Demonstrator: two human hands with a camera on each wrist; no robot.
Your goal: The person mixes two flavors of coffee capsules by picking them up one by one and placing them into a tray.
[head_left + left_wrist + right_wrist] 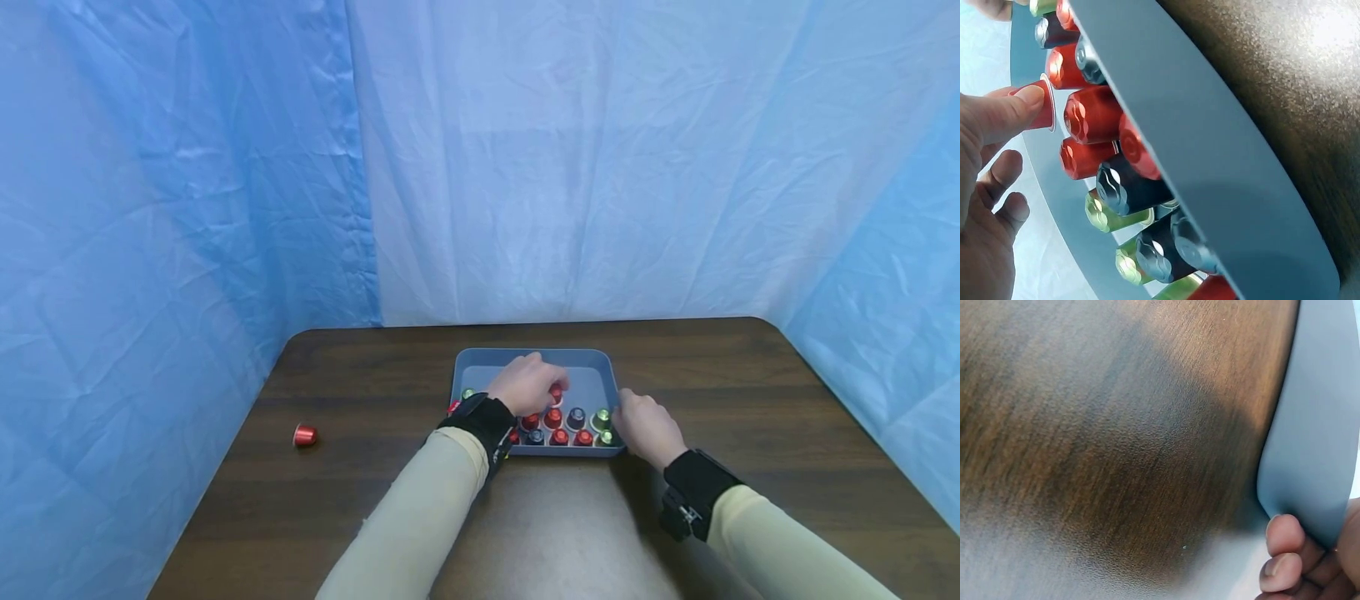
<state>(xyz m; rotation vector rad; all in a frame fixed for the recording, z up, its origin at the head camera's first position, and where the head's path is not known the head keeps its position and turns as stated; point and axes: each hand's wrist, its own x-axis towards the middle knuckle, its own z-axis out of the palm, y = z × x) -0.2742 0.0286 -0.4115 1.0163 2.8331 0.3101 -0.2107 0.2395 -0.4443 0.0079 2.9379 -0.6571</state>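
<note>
My left hand (528,385) pinches a red coffee capsule (1039,114) between thumb and finger, above the grey-blue tray (577,363). Below it, red, dark blue and green capsules (553,417) stand in rows along the tray's near side, rims down. Some are hidden behind the left wrist in the head view. At the tray's right side my right hand (648,429) grips the wall near the front corner. Its curled fingertips (1285,532) show against the outer face in the right wrist view.
One red capsule (305,435) lies on its side on the dark wooden table (360,375), well left of the tray. Light blue sheets (600,167) hang behind the table and at both sides.
</note>
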